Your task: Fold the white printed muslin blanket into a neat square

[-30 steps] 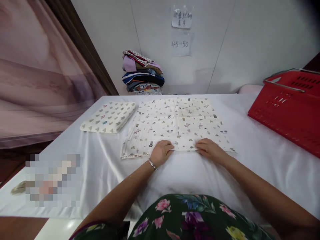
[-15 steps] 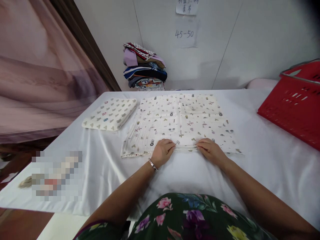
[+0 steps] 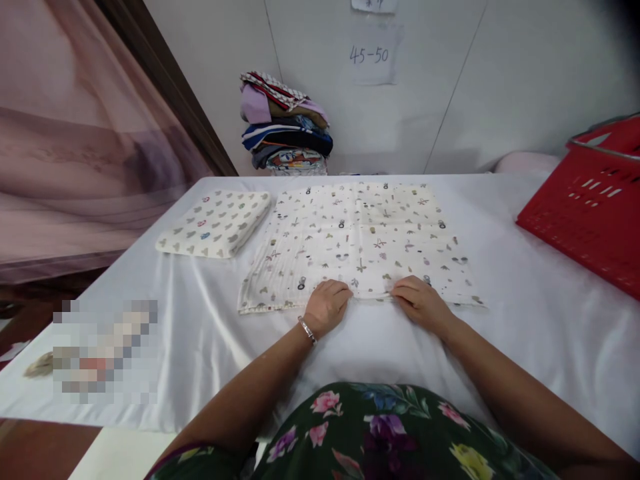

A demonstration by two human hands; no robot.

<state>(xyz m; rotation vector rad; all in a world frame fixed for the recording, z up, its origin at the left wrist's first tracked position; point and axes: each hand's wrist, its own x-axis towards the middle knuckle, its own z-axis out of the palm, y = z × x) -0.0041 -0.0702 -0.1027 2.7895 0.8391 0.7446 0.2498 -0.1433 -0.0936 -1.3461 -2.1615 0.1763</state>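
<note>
A white muslin cloth (image 3: 325,233) printed with small motifs lies folded in a wide rectangle on the table, a crease running down its middle. My left hand (image 3: 328,305) pinches its near edge just left of centre. My right hand (image 3: 419,303) has hold of the same edge a short way to the right. Both thumbs are tucked at the fold, so the layers between the fingers are hidden. The stretch of edge between my hands lies fairly flat. A bracelet is on my left wrist.
A cream folded cloth (image 3: 215,223) with grey shapes lies to the left. A stack of folded clothes (image 3: 287,130) stands behind the table, by the wall. The red basket (image 3: 590,200) is at the right. A blurred patch (image 3: 107,350) covers the table's left corner.
The cloth's near edge between my hands has gone from a raised, visibly layered strip to a flatter line. My hands have hardly moved; the view has shifted slightly.
</note>
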